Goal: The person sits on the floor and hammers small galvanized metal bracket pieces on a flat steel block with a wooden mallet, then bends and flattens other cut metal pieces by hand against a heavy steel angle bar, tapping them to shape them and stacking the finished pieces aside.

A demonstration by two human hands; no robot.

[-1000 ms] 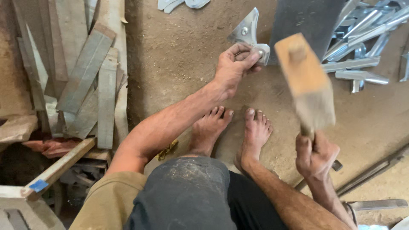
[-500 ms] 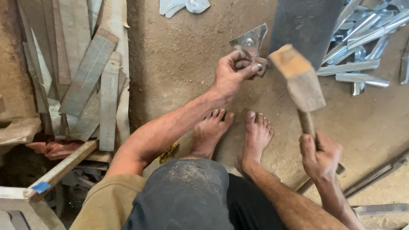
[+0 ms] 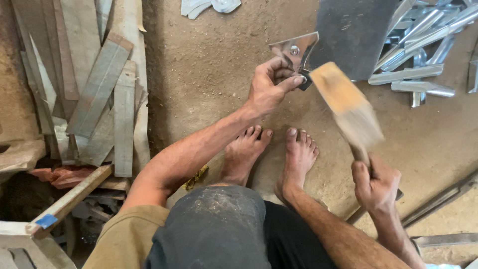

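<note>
- The work goes on low over a packed dirt floor (image 3: 199, 74), dusty brown, with the person squatting and both bare feet (image 3: 271, 154) planted flat just below the left hand.
- The left hand (image 3: 269, 89) is closed tight around the lower end of a shiny metal piece (image 3: 295, 50), a flared, roughly triangular plate with a small round stud near its middle. It stands upright out of the top of the fist, probably so the fingers stay below the part that gets struck.
- The right hand (image 3: 376, 182) is wrapped firmly around the handle of a wooden mallet (image 3: 346, 107). The mallet head is raised and blurred, tilted towards the metal piece, its upper end just beside the left thumb.
- Behind the left hand, and partly behind the plate, lies a dark flat slab (image 3: 353, 35) on the floor; it may serve as a striking base, though that is only a guess.
- Beyond the right hand, to the far right, a heap of bright metal strips (image 3: 423, 55) lies loose, apparently stock within easy reach.
- Well off to the left of the left arm, worn wooden slats (image 3: 99, 89) are stacked in a rough pile, with a stick tipped in blue tape (image 3: 47, 220) below them.
</note>
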